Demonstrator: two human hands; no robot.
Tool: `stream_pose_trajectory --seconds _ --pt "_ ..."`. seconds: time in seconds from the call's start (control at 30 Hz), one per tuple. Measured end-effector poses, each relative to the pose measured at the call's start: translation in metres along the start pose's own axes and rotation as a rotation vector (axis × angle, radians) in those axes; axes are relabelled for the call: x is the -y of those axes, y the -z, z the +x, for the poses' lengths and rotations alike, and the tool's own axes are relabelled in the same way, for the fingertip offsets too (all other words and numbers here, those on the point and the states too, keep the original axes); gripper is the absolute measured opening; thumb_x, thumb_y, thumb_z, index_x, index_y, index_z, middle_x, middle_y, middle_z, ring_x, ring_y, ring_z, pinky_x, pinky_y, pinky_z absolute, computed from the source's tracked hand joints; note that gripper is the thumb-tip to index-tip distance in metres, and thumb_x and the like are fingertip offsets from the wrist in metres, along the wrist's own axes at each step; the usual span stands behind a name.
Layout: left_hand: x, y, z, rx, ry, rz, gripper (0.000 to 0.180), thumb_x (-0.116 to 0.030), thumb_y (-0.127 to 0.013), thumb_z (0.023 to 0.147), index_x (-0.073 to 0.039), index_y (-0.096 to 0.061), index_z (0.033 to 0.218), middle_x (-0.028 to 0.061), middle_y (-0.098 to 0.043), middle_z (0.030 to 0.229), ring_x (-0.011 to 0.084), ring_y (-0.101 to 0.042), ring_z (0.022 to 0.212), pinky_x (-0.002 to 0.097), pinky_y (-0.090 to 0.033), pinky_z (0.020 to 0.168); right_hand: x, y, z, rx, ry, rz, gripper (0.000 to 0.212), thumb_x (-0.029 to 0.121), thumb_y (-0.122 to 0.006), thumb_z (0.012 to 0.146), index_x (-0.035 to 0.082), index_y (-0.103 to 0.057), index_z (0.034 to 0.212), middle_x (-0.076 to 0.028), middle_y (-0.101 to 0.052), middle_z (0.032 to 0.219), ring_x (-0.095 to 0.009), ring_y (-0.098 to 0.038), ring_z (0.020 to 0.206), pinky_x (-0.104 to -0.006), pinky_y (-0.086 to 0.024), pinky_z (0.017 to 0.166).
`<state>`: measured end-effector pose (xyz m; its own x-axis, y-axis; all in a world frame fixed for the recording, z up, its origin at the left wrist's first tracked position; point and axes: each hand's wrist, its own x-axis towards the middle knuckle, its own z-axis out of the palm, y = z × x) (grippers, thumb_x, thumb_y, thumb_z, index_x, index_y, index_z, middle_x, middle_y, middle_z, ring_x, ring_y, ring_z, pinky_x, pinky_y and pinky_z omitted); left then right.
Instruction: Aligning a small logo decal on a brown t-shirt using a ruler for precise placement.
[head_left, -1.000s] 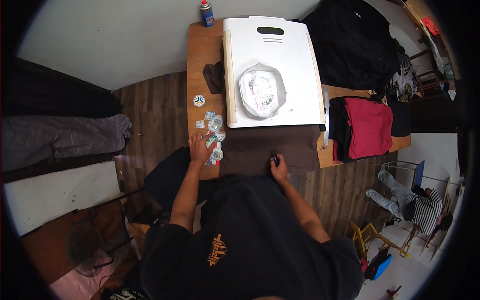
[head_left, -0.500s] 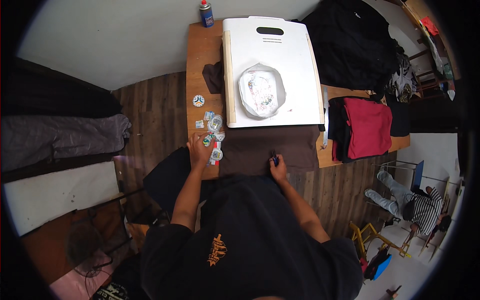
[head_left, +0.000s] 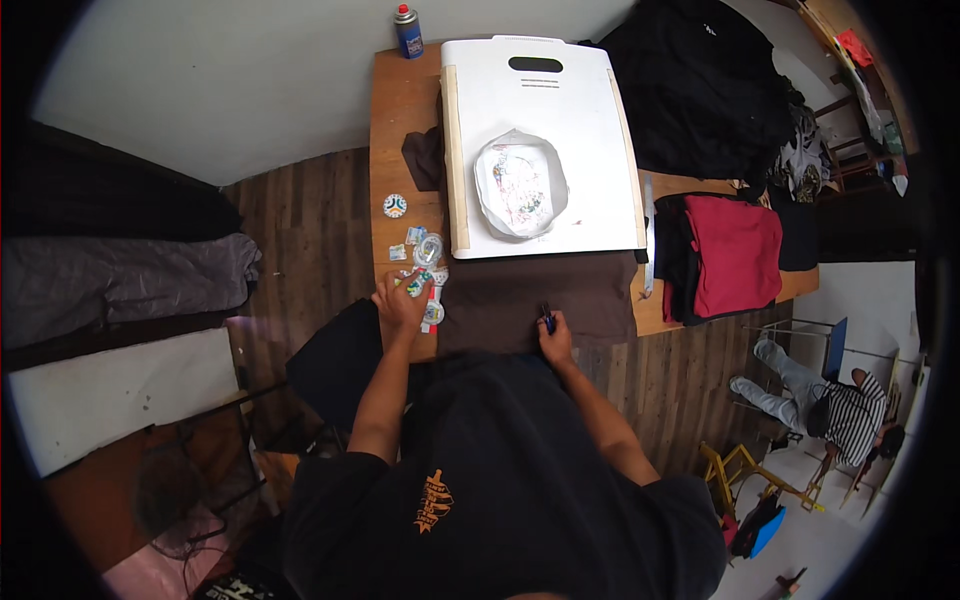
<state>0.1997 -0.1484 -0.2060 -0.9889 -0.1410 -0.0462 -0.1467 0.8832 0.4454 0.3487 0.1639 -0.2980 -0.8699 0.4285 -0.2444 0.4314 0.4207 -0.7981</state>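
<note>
My left hand (head_left: pixel 399 305) is at the left table edge, its fingertips closed on a small green-and-white patterned piece (head_left: pixel 413 285). Around it lie clear round discs (head_left: pixel 429 249), a red-and-white piece and several small printed scraps (head_left: pixel 397 252). My right hand (head_left: pixel 556 343) rests over the brown cloth (head_left: pixel 530 290), gripping a small tool with a dark blue handle (head_left: pixel 547 322); its kind is too small to make out. Beyond the cloth stands a white panel (head_left: pixel 590 110) with a handle slot. On the panel sits a white paper-like tray (head_left: pixel 561 190) with coloured specks inside.
A blue spray can (head_left: pixel 409 32) with a red cap stands at the far left corner. A patterned disc (head_left: pixel 395 206) lies nearer. To the right are a metal ruler (head_left: pixel 649 235), a folded red cloth (head_left: pixel 735 245) and black garments (head_left: pixel 700 80). Another person (head_left: pixel 845 420) sits far right.
My left hand has shifted slightly down and left, its fingers still on the small piece. My right hand has barely moved. The view has tilted a little.
</note>
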Motion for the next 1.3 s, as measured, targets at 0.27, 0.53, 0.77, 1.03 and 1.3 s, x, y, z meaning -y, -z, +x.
stream_pose_trajectory --seconds 0.27,0.53,0.77,1.03,1.3 --pt "0.003 -0.003 -0.002 -0.14 -0.1 0.01 0.029 -0.038 -0.084 0.084 -0.023 -0.083 0.109 0.0026 -0.064 0.112 0.0279 -0.058 0.112 0.045 -0.041 0.098 0.0 0.0 0.001 -0.002 0.002 -0.003 0.02 0.018 -0.071 0.097 0.005 -0.059 0.106 -0.012 -0.063 0.081 -0.023 -0.062 0.075 -0.0392 -0.052 0.075" --pt "-0.001 -0.003 -0.003 -0.232 -0.157 -0.111 0.027 -0.035 -0.085 0.083 -0.023 -0.083 0.108 0.0012 -0.065 0.11 0.0272 -0.06 0.109 0.0447 -0.042 0.096 0.002 0.0 0.0 -0.054 -0.014 -0.05 0.02 0.02 -0.07 0.097 0.005 -0.059 0.106 -0.011 -0.062 0.075 -0.024 -0.062 0.068 -0.041 -0.051 0.069" --pt "-0.017 0.006 0.006 -0.365 -0.238 -0.366 0.026 -0.022 -0.088 0.082 -0.012 -0.081 0.105 0.0049 -0.07 0.108 0.0259 -0.065 0.104 0.0425 -0.045 0.096 0.006 0.002 0.0 -0.034 0.053 -0.003 0.021 0.021 -0.069 0.097 0.005 -0.059 0.106 -0.012 -0.062 0.076 -0.025 -0.062 0.07 -0.0421 -0.051 0.07" --pt "-0.068 0.052 0.022 -0.104 0.234 -1.516 0.029 -0.011 -0.075 0.099 -0.001 -0.062 0.123 0.009 -0.071 0.111 0.0131 -0.067 0.098 0.027 -0.055 0.084 0.003 0.001 -0.001 -0.038 -0.101 -0.043 0.023 0.022 -0.07 0.098 0.005 -0.059 0.109 -0.016 -0.064 0.084 -0.026 -0.064 0.078 -0.0405 -0.052 0.077" --pt "-0.115 0.078 0.021 0.074 0.17 -1.49 0.021 -0.008 -0.072 0.101 0.0 -0.063 0.118 0.0084 -0.071 0.108 0.0112 -0.067 0.096 0.0256 -0.055 0.083 0.03 0.008 0.009 -0.061 0.044 0.267 0.016 0.02 -0.066 0.103 0.006 -0.059 0.105 -0.004 -0.06 0.086 -0.014 -0.058 0.082 -0.0325 -0.05 0.078"
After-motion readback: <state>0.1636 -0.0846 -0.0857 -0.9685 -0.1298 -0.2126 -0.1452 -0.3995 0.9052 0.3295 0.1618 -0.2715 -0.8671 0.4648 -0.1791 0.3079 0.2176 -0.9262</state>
